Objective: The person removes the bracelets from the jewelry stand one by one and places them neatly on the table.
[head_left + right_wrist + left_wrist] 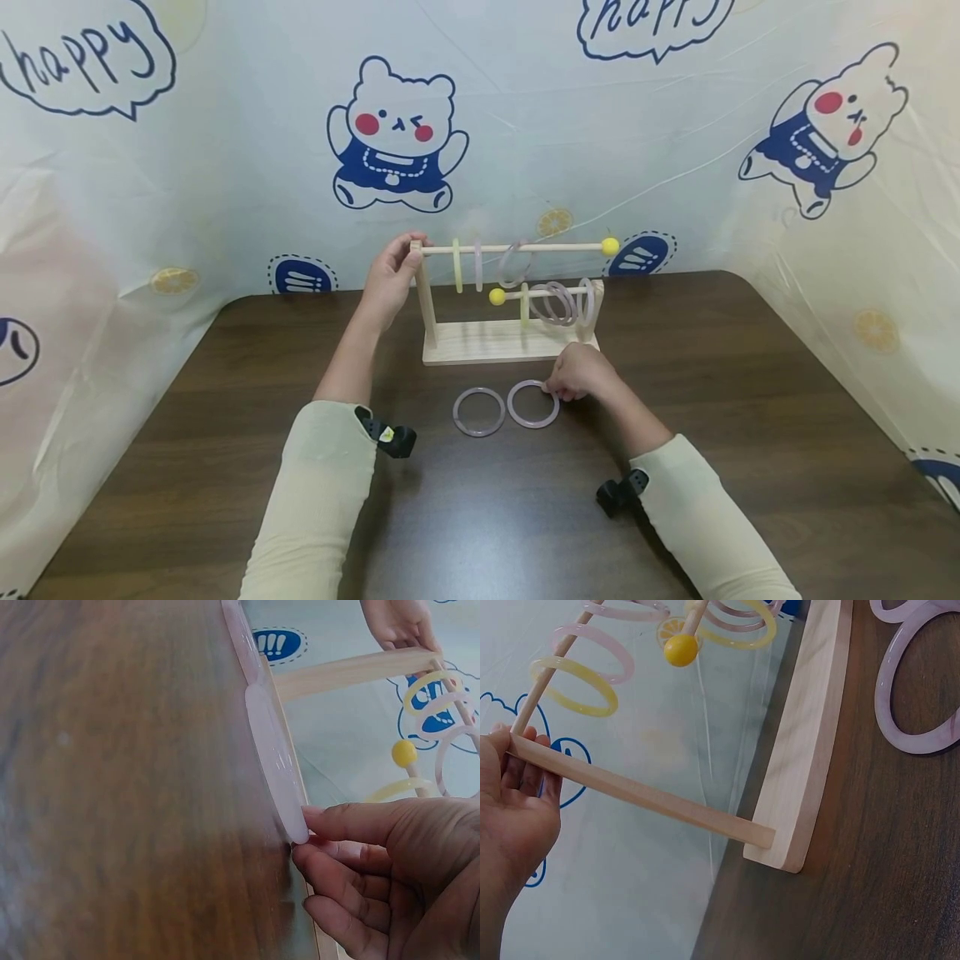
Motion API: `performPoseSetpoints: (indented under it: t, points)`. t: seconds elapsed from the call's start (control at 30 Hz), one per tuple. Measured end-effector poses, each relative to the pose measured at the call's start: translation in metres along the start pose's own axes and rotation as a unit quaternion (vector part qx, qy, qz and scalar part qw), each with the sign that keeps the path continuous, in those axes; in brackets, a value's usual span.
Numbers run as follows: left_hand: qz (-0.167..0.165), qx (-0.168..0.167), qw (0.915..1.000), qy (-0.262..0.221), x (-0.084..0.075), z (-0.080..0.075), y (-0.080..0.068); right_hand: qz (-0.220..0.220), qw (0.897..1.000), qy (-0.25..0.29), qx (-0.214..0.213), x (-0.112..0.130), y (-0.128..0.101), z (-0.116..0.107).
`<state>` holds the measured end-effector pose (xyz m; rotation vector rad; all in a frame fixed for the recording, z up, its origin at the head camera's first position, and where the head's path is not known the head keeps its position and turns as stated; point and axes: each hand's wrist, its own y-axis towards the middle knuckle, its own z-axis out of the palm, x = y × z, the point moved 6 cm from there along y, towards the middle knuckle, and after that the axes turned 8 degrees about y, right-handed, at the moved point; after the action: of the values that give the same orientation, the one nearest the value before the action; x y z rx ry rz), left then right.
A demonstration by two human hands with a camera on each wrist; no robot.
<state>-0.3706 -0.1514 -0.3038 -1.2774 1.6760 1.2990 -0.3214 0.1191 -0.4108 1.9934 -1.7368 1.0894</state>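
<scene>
The right hand [577, 373] pinches the near edge of a pale pink ring [533, 404] that lies flat on the dark wooden table [750, 417], thumb and fingertips [319, 855] closed on its rim. Just beyond that ring, away from the hand toward the person's left, lies a second pink ring [478, 412], close beside the first but apart from it. Directly ahead of the right hand stands the base of a wooden rack [502, 342]; open tabletop stretches to the hand's right and back toward the person.

The left hand [390, 275] grips the top of the rack's upright post [630, 791], fingers curled round the corner where the upper rod [525, 247] starts. That rod runs away from the left hand toward the right and ends in a yellow ball [611, 246]; yellow and pink rings hang on it. Below it, a shorter lower rod [547, 292] carries more rings.

A printed plastic sheet [225, 167] walls the table on three sides close behind the rack; it shows cartoon bears and speech bubbles reading "happy".
</scene>
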Motion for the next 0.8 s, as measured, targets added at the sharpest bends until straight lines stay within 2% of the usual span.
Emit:
performPoseSetpoints:
  t: [0.17, 0.4, 0.8]
  points:
    - [0.012, -0.001, 0.9999, -0.006, -0.0021, -0.0004, -0.0019, 0.003, 1.000, -0.002, 0.003, -0.0008, 0.0008, 0.0009]
    - [-0.002, 0.003, 1.0000, 0.004, -0.0002, 0.0002, 0.0003, 0.001, 1.000, -0.009, 0.004, -0.0003, 0.0012, 0.0003]
    - [-0.005, -0.005, 1.0000, 0.005, 0.0000, 0.0004, 0.0002, 0.001, 0.999, -0.030, -0.020, 0.0033, 0.0032, -0.0046]
